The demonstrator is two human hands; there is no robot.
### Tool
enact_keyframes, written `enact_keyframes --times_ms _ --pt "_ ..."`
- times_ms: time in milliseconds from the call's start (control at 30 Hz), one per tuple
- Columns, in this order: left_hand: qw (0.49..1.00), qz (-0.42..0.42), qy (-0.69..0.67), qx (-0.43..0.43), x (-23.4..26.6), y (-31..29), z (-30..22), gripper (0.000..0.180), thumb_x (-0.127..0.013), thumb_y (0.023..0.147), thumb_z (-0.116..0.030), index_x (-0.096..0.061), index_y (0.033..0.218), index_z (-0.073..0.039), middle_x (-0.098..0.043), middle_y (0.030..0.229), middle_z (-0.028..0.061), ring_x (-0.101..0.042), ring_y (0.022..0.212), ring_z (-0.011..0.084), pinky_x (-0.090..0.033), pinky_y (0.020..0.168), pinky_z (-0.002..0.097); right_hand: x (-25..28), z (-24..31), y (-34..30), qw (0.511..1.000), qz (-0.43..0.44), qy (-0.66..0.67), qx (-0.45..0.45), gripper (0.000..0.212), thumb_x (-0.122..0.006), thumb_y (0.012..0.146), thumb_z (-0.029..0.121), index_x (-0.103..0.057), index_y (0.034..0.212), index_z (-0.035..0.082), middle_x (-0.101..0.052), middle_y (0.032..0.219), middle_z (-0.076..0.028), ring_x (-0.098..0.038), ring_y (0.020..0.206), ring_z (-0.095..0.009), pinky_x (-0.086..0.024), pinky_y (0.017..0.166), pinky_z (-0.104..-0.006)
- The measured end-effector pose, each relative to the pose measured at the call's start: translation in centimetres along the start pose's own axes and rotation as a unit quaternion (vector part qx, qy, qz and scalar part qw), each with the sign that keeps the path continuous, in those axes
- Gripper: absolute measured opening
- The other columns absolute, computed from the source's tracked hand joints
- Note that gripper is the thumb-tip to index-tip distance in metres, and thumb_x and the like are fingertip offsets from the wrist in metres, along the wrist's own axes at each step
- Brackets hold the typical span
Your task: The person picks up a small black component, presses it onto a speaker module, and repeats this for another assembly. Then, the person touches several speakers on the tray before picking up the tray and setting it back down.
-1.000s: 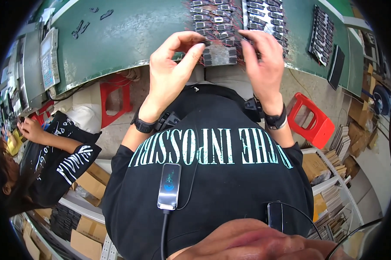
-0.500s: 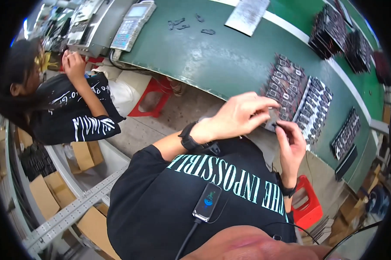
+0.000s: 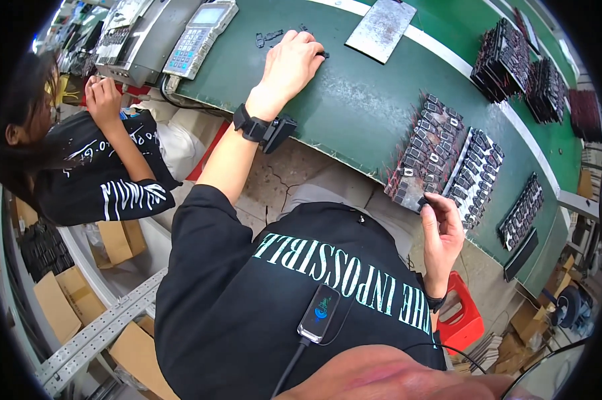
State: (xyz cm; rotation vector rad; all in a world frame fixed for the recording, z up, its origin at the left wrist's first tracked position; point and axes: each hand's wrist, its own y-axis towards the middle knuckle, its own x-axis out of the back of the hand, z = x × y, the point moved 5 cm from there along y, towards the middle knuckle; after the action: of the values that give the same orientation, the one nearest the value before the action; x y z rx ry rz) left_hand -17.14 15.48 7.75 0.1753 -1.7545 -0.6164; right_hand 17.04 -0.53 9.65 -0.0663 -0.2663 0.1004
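My left hand (image 3: 289,70) reaches far over the green table, thumb and fingers closed on a small black plastic part (image 3: 324,55). More loose black parts (image 3: 270,37) lie just beyond its knuckles, partly hidden by the hand. Near the table's front edge, my right hand (image 3: 444,230) pinches another small black part (image 3: 423,202) between thumb and fingertips. Beside that hand lies a plate (image 3: 429,143) covered with rows of black parts with thin red wires. To its right is a whitish plate (image 3: 474,175) bearing similar black pieces.
A bare metal plate (image 3: 381,30) lies at the far side. Stacked wired trays (image 3: 504,57) stand at the far right, and another filled plate (image 3: 522,210) at the right edge. A keypad device (image 3: 200,40) is at left, near a seated person (image 3: 108,160). A red stool (image 3: 462,313) stands below.
My left hand has left the right hand's side and swung far left to the loose black parts, closing on one. The right hand stays near the filled plate, still pinching its part.
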Motion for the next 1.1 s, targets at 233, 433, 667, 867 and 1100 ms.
enact_keyframes --times_ms 233,433,667,867,1100 --pt "0.979 -0.043 -0.138 0.144 3.5 -4.2 -0.1 0.023 -0.073 0.083 -0.013 -0.069 0.104 -0.004 -0.067 0.091 0.0089 -0.066 0.082 0.0229 -0.055 0.076 0.0337 -2.6 -0.8 0.7 0.999 0.008 -0.041 0.01 0.02 -0.061 0.096 -0.001 -0.064 0.116 -0.002 -0.062 0.105 -0.001 -0.057 0.093 -0.008 -0.045 0.082 -0.0208" --pt "0.876 -0.143 -0.39 0.244 3.8 -9.2 1.5 0.026 -0.073 0.085 -0.007 -0.068 0.109 0.0 -0.069 0.096 0.0055 -0.066 0.078 0.0127 -0.055 0.07 0.0261 -6.5 -0.9 2.3 0.997 0.038 -0.067 0.016 0.02 -0.061 0.095 -0.002 -0.064 0.115 -0.002 -0.062 0.11 -0.003 -0.058 0.1 -0.01 -0.045 0.088 -0.0226" --pt "0.696 -0.073 -0.636 0.326 4.1 -10.9 2.4 0.028 -0.069 0.09 0.001 -0.066 0.117 0.005 -0.069 0.101 0.0067 -0.064 0.073 0.0091 -0.051 0.067 0.0207 -9.9 -1.0 3.3 0.994 0.064 -0.087 0.031 0.021 -0.061 0.095 -0.003 -0.064 0.115 -0.002 -0.063 0.111 -0.004 -0.058 0.104 -0.011 -0.044 0.091 -0.0231" --pt "0.678 -0.074 -0.652 0.331 3.4 -11.4 3.5 0.028 -0.073 0.089 -0.005 -0.068 0.115 0.003 -0.067 0.098 0.0048 -0.062 0.08 0.0064 -0.054 0.068 0.0202 -11.2 -1.6 4.1 0.993 0.065 -0.097 0.023 0.02 -0.061 0.095 -0.003 -0.065 0.114 -0.002 -0.062 0.111 -0.004 -0.058 0.102 -0.011 -0.045 0.09 -0.023" --pt "0.807 -0.144 -0.469 0.33 2.2 -11.1 8.6 0.024 -0.07 0.09 -0.002 -0.067 0.113 0.004 -0.07 0.098 0.0048 -0.064 0.076 0.0103 -0.051 0.071 0.021 -11.4 -0.2 4.5 0.991 0.069 -0.113 0.023 0.02 -0.062 0.094 -0.002 -0.065 0.114 -0.002 -0.062 0.107 -0.003 -0.058 0.099 -0.01 -0.045 0.088 -0.0227"
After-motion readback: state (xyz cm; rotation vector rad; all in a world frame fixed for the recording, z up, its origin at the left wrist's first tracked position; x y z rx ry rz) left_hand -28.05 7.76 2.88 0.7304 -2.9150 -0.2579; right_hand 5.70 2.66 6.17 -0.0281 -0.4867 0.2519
